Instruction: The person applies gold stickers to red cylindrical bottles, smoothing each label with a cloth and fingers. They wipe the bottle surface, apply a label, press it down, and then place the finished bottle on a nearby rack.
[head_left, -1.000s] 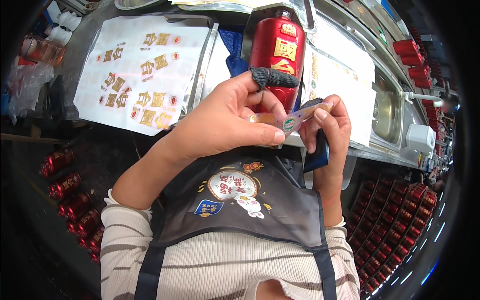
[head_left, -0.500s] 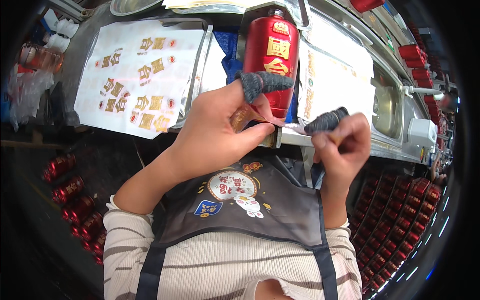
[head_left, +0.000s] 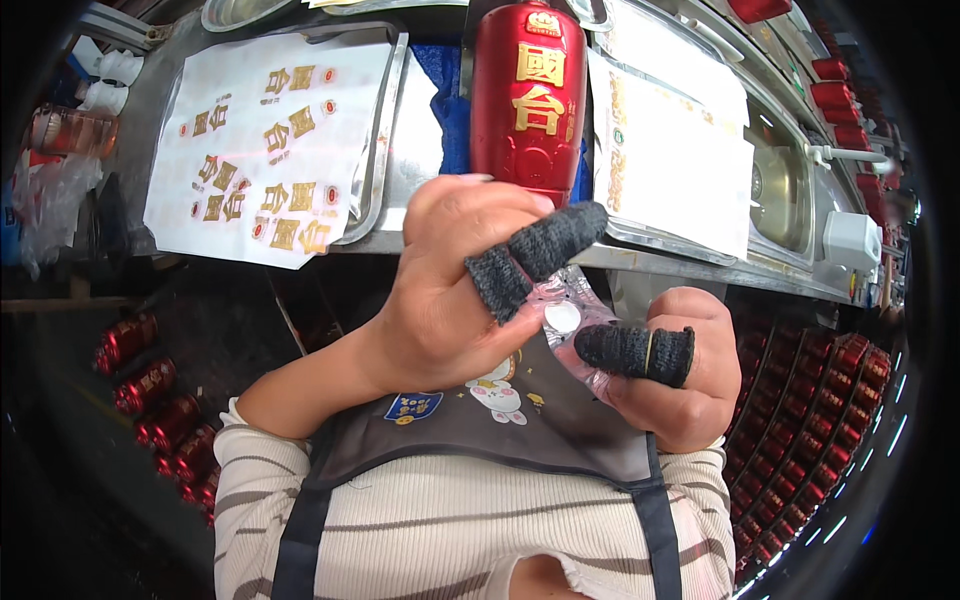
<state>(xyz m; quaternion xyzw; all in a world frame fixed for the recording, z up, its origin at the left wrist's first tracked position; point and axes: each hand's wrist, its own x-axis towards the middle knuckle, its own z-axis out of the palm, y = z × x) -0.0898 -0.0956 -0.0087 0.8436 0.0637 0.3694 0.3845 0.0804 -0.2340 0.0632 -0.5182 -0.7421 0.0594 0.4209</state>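
Observation:
My left hand (head_left: pixel 450 290) and my right hand (head_left: pixel 670 375) are raised close to the camera over my apron. Both pinch a small clear plastic film with a round white sticker (head_left: pixel 562 318) between them. Dark knitted finger cots cover two left fingertips and one right finger. Behind the hands a red bottle with gold characters (head_left: pixel 530 95) lies on a blue cloth on the metal bench.
A white sheet of gold and red stickers (head_left: pixel 265 145) lies on a metal tray at the left. Another white sheet (head_left: pixel 670 150) lies at the right, beside a steel sink (head_left: pixel 785 185). Several red bottles are stacked below at left (head_left: pixel 150 385) and right (head_left: pixel 830 420).
Both hands have come up nearer to the camera, and the film is now pinched between them. The dark object held in the right hand one second ago is gone from view.

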